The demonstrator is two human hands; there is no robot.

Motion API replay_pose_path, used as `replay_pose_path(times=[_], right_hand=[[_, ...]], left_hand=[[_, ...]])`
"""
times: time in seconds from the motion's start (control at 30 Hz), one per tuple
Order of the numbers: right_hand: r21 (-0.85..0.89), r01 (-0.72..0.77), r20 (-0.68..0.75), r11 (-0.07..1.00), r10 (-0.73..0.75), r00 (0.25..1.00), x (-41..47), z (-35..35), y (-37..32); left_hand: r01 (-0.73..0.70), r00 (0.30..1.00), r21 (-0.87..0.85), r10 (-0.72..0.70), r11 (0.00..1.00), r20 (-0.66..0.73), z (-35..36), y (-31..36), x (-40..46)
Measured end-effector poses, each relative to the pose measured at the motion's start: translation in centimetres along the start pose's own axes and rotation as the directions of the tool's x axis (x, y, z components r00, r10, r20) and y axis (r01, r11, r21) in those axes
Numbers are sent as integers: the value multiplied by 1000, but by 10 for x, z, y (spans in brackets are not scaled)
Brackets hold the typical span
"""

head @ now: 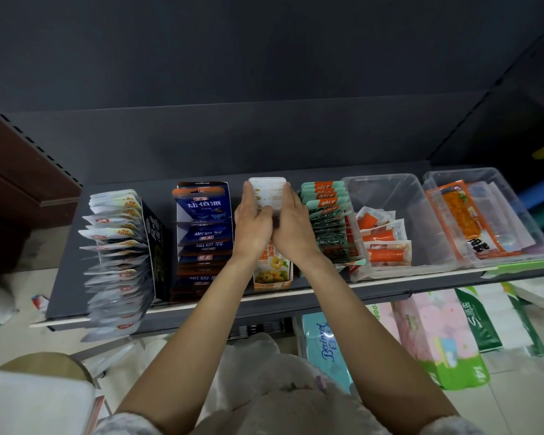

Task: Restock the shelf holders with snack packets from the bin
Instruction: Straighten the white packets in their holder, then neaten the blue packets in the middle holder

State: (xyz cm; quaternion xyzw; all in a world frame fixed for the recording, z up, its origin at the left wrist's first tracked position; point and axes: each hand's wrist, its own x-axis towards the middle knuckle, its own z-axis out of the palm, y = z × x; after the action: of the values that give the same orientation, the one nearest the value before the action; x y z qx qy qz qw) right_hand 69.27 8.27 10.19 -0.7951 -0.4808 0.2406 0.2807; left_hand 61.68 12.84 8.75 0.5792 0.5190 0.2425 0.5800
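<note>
Both hands meet over the orange-and-white cardboard holder in the middle of the dark shelf. My left hand and my right hand press from either side on a stack of white snack packets standing in that holder. To the left are a blue holder of dark blue packets and a black holder with silver pouches fanning out. A row of green-and-orange packets sits to the right.
Right of the green packets stand two clear plastic bins: one holding orange crab-stick packets, one holding larger orange packs. Tissue packs lie on the floor below the shelf. A white plastic bag is in front of me.
</note>
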Motion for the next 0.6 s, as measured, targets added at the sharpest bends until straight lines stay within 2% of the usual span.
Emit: replay_pose_path(times=[0.33,0.47,0.6], right_hand=[[10,43,-30,999,-43,999,-8,-3,3],[-2,160,-59,987,-160,985,-23,-16,2],[97,324,-230,941,-295,927,-48,-33,-1]], left_hand=[[5,1000,-107,-5,994,6,2,24,-30],[-108,990,38,105,993,89,-13,34,-58],[-296,953,219,273,930,131,-47,34,-99]])
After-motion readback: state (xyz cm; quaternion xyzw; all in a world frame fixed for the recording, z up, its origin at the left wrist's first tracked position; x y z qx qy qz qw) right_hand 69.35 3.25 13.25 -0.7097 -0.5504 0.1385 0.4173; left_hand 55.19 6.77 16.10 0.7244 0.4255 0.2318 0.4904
